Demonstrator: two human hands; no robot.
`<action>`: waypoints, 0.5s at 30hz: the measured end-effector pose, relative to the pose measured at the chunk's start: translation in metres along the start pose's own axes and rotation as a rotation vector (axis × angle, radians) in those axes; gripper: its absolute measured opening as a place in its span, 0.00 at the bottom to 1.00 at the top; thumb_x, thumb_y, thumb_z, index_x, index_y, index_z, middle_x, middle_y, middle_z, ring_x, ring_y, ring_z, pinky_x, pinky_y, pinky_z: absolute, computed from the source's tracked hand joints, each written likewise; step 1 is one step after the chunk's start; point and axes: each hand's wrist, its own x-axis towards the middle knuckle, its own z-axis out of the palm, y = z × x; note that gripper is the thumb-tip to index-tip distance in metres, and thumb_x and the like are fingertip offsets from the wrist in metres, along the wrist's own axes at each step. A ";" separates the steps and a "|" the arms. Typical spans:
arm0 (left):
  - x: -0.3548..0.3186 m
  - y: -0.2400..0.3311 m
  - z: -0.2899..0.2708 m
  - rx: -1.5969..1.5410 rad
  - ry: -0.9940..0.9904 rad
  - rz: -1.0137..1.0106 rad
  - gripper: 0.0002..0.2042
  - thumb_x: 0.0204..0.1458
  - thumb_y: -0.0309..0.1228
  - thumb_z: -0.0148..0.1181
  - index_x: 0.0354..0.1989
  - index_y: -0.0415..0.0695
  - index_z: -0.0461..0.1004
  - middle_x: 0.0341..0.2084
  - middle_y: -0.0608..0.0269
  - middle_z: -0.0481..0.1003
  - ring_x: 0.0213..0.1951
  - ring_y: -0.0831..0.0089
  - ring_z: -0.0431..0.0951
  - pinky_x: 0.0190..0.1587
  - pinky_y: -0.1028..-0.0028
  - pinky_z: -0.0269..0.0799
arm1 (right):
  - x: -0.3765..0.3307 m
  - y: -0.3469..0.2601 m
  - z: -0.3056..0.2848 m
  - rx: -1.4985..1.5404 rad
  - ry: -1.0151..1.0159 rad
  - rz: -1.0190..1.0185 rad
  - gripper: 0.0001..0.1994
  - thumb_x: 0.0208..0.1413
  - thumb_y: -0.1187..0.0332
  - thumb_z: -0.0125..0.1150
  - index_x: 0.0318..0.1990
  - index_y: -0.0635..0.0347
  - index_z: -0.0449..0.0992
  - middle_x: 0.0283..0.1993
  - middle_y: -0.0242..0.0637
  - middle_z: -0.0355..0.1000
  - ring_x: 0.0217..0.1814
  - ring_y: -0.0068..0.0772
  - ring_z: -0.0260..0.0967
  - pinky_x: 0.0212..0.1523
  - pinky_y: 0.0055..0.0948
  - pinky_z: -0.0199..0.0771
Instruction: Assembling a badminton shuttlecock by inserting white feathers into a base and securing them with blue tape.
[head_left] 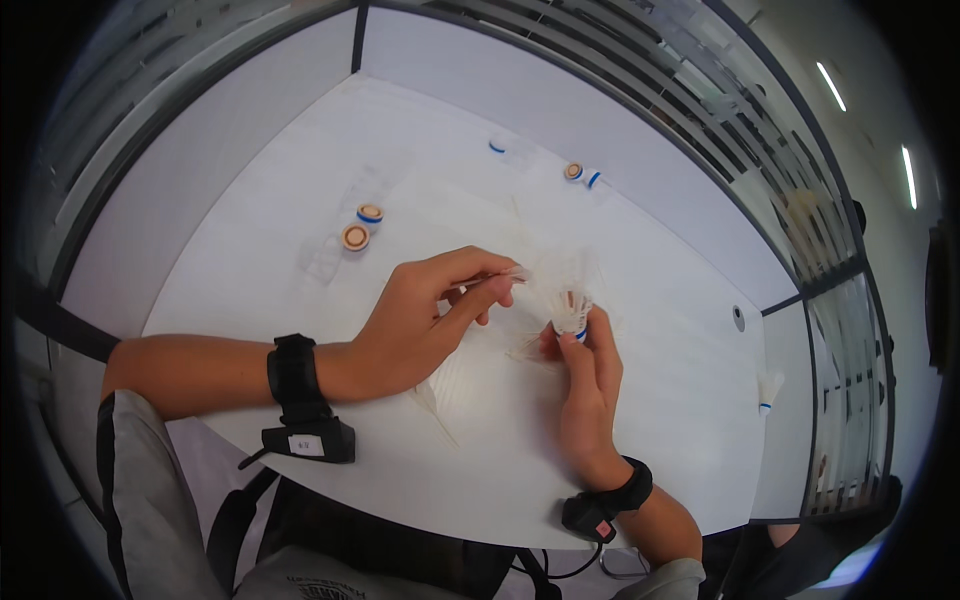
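Note:
My right hand (590,385) holds a white feather shuttlecock (572,312) by its blue-banded base, with the skirt pointing up and away from me. To its left, my left hand (425,315) is closed in a pinch on a slim white feather (517,273), whose end shows at the fingertips beside the skirt. A loose feather (432,408) lies on the table below my left hand. More pale feather bits (530,350) are scattered next to my right fingers. The white skirt blends into the tabletop, so its outline is faint.
On the white table (300,290), two shuttlecocks (355,237) lie at left, tan-ringed bases toward me. Others (574,172) rest along the back partition (560,110). Another shuttlecock (766,395) lies by the right partition (785,410). A small dark oval fitting (739,318) is nearby.

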 end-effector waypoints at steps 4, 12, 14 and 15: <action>-0.002 0.008 -0.003 -0.076 -0.029 -0.135 0.08 0.66 0.30 0.58 0.45 0.38 0.78 0.33 0.65 0.77 0.35 0.80 0.75 0.38 0.80 0.72 | 0.001 0.008 0.001 0.066 0.048 -0.015 0.19 0.65 0.70 0.42 0.61 0.66 0.65 0.50 0.38 0.71 0.49 0.28 0.68 0.54 0.31 0.68; -0.006 -0.003 -0.002 0.055 -0.072 -0.067 0.11 0.70 0.32 0.49 0.49 0.37 0.74 0.31 0.66 0.75 0.28 0.84 0.67 0.32 0.81 0.65 | 0.000 0.017 0.004 0.107 0.104 -0.064 0.10 0.68 0.69 0.44 0.52 0.60 0.66 0.46 0.34 0.69 0.44 0.27 0.63 0.49 0.31 0.64; -0.004 -0.008 0.001 0.046 -0.056 -0.028 0.11 0.71 0.31 0.45 0.53 0.37 0.68 0.32 0.65 0.76 0.29 0.83 0.69 0.32 0.81 0.66 | 0.000 0.017 0.005 0.122 0.095 -0.071 0.08 0.68 0.70 0.45 0.51 0.59 0.65 0.46 0.34 0.69 0.44 0.26 0.63 0.49 0.31 0.64; -0.003 -0.004 0.003 -0.021 -0.046 -0.045 0.12 0.72 0.31 0.44 0.55 0.37 0.67 0.32 0.63 0.76 0.29 0.83 0.70 0.32 0.81 0.66 | 0.001 0.017 0.004 0.124 0.108 -0.066 0.08 0.68 0.71 0.46 0.52 0.59 0.66 0.47 0.35 0.69 0.44 0.26 0.64 0.49 0.31 0.65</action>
